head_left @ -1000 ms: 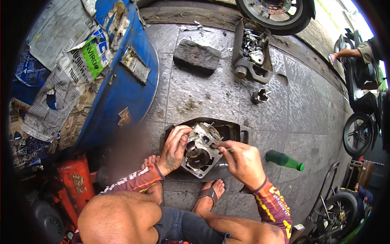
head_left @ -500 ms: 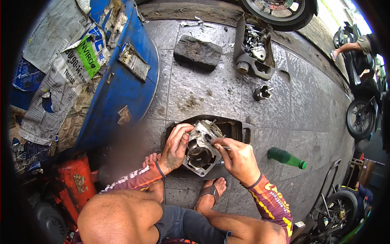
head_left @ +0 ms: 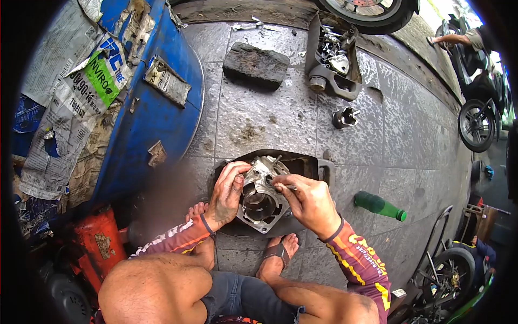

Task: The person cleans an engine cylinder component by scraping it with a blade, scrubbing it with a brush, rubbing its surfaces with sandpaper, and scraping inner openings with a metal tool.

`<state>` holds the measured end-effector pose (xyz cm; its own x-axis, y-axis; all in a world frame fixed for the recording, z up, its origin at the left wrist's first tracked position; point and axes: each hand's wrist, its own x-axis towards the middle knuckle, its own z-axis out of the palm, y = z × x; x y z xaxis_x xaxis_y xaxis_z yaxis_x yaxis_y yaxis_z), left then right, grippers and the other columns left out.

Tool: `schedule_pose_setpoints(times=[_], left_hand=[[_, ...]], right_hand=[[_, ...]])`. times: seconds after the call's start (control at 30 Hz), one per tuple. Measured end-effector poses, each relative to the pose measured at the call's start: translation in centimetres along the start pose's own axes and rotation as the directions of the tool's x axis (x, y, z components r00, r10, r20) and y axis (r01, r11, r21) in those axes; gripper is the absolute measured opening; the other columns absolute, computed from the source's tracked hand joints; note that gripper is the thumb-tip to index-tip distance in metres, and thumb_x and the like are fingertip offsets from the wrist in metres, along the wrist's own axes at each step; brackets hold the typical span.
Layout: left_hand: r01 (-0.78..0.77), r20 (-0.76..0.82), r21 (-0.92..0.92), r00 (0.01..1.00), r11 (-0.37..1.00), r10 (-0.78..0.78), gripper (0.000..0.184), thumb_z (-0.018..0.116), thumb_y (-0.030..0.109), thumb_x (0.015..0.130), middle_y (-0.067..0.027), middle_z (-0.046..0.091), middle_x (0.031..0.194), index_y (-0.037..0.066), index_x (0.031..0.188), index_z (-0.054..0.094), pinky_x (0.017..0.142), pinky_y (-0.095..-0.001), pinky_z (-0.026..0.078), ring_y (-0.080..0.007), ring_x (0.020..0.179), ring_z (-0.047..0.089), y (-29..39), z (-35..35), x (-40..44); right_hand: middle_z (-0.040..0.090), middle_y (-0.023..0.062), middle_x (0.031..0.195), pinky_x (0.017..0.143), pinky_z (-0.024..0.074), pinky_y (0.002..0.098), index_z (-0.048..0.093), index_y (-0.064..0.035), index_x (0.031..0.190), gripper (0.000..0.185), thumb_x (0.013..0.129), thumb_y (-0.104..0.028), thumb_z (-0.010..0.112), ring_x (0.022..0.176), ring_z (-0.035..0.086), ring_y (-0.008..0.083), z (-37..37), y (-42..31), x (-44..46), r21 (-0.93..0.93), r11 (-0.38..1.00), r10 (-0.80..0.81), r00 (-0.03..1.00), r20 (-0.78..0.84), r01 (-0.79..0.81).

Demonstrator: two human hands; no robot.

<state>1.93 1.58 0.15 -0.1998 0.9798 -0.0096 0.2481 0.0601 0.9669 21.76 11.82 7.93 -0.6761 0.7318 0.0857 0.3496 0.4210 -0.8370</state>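
Note:
A grey metal engine cylinder block (head_left: 265, 189) with a round bore rests in a cut black plastic jerrycan (head_left: 303, 162) between my feet. My left hand (head_left: 225, 195) is closed around the block's left side, fingers over its upper edge. Over the right side of the block, my right hand (head_left: 310, 201) pinches a thin metal rod (head_left: 292, 187) beside a dark opening. The rod's tip is hidden by the fingers. A piston (head_left: 345, 117) lies on the tiles up and to the right.
A blue drum (head_left: 181, 110) with torn papers stands at left, above a red metal part (head_left: 97, 240). A dark block (head_left: 255, 67) and another cut jerrycan (head_left: 350, 89) holding metal parts lie ahead. At right are a green bottle (head_left: 379, 205) and parked motorcycles (head_left: 477, 124).
The whole view has shifted slightly. My right thumb and fingertips have moved a little over the opening in the block. My left hand keeps its hold.

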Motion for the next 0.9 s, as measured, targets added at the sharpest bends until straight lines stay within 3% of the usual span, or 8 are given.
schedule_pose_setpoints(times=[0.07, 0.1, 0.13, 0.2, 0.33, 0.47, 0.6, 0.9], left_hand=[[0.008, 0.003, 0.001, 1.000, 1.000, -0.008, 0.058, 0.036, 0.047, 0.109, -0.0203, 0.061, 0.120, -0.005, 0.118, 0.061, 0.102, -0.0405, 0.044, -0.0357, 0.116, 0.059, 0.0, 0.1, -0.3], [0.000, 0.000, 0.002, 1.000, 1.000, 0.000, 0.058, 0.036, 0.047, 0.109, -0.0204, 0.061, 0.120, -0.005, 0.118, 0.061, 0.102, -0.0405, 0.044, -0.0357, 0.116, 0.059, 0.0, 0.1, 0.1], [-0.004, 0.001, 0.001, 1.000, 1.000, 0.004, 0.058, 0.036, 0.047, 0.109, -0.0204, 0.061, 0.120, -0.005, 0.118, 0.061, 0.102, -0.0405, 0.044, -0.0357, 0.116, 0.059, 0.0, 0.2, 0.3], [0.002, -0.005, 0.005, 1.000, 1.000, -0.002, 0.059, 0.036, 0.048, 0.109, -0.0203, 0.061, 0.120, -0.005, 0.118, 0.061, 0.102, -0.0403, 0.044, -0.0356, 0.115, 0.059, 0.0, 0.1, 0.1], [0.003, -0.011, 0.013, 1.000, 1.000, -0.003, 0.060, 0.036, 0.048, 0.109, -0.0206, 0.061, 0.120, -0.005, 0.117, 0.061, 0.102, -0.0399, 0.044, -0.0354, 0.115, 0.060, 0.1, 0.1, 0.0], [0.011, -0.001, 0.000, 1.000, 1.000, -0.011, 0.061, 0.035, 0.049, 0.109, -0.0207, 0.061, 0.120, -0.006, 0.117, 0.061, 0.102, -0.0396, 0.044, -0.0349, 0.116, 0.060, 0.2, 0.1, 0.1], [0.010, 0.004, 0.016, 1.000, 1.000, -0.010, 0.064, 0.033, 0.051, 0.109, -0.0207, 0.062, 0.121, -0.006, 0.117, 0.062, 0.102, -0.0392, 0.044, -0.0344, 0.116, 0.060, 0.1, 0.0, 0.1], [0.006, -0.004, -0.014, 1.000, 1.000, -0.006, 0.060, 0.037, 0.048, 0.109, -0.0207, 0.061, 0.121, -0.006, 0.118, 0.061, 0.102, -0.0397, 0.045, -0.0347, 0.116, 0.059, -0.1, 0.1, 0.0]], right_hand=[[0.073, 0.0190, 0.093, 0.067, 0.0579, 0.0404, 0.068, 0.0001, 0.099, 0.010, 0.093, -0.007, 0.069, 0.080, 0.071, 0.0373, -0.4, 0.2, -0.1, -0.002, 1.000, -0.004, 0.998, 0.058, 0.004], [0.075, 0.0145, 0.098, 0.073, 0.0595, 0.0341, 0.070, 0.0003, 0.102, 0.008, 0.095, -0.001, 0.065, 0.081, 0.075, 0.0295, -1.3, -0.8, 0.3, -0.036, 0.981, 0.195, 0.971, 0.141, -0.192], [0.075, 0.0145, 0.098, 0.073, 0.0595, 0.0341, 0.070, 0.0003, 0.102, 0.008, 0.095, -0.001, 0.065, 0.081, 0.075, 0.0295, -1.2, -0.6, 0.3, -0.038, 0.981, 0.195, 0.971, 0.138, -0.191], [0.075, 0.0140, 0.096, 0.071, 0.0592, 0.0340, 0.071, 0.0003, 0.102, 0.009, 0.095, -0.002, 0.065, 0.080, 0.075, 0.0286, -0.4, -0.5, -0.2, -0.084, 0.996, 0.045, 0.999, 0.026, -0.043], [0.075, 0.0136, 0.095, 0.071, 0.0591, 0.0335, 0.071, -0.0007, 0.103, 0.010, 0.094, -0.002, 0.068, 0.082, 0.075, 0.0280, -0.4, -0.2, -0.5, 0.031, 0.990, 0.138, 0.988, 0.065, -0.140], [0.075, 0.0144, 0.094, 0.071, 0.0594, 0.0340, 0.071, -0.0009, 0.104, 0.011, 0.095, -0.004, 0.067, 0.082, 0.076, 0.0277, -0.2, -0.6, -0.5, -0.078, 0.997, 0.010, 1.000, 0.012, -0.009], [0.075, 0.0153, 0.094, 0.070, 0.0595, 0.0336, 0.071, -0.0012, 0.104, 0.011, 0.093, -0.004, 0.070, 0.081, 0.075, 0.0298, -0.3, -0.3, -0.3, -0.049, 0.996, 0.076, 0.997, -0.007, -0.076], [0.071, 0.0154, 0.089, 0.066, 0.0568, 0.0376, 0.068, -0.0009, 0.100, 0.009, 0.093, -0.006, 0.069, 0.075, 0.071, 0.0335, -0.6, -1.0, 0.1, -0.112, 0.992, -0.052, 0.998, 0.036, 0.056]])
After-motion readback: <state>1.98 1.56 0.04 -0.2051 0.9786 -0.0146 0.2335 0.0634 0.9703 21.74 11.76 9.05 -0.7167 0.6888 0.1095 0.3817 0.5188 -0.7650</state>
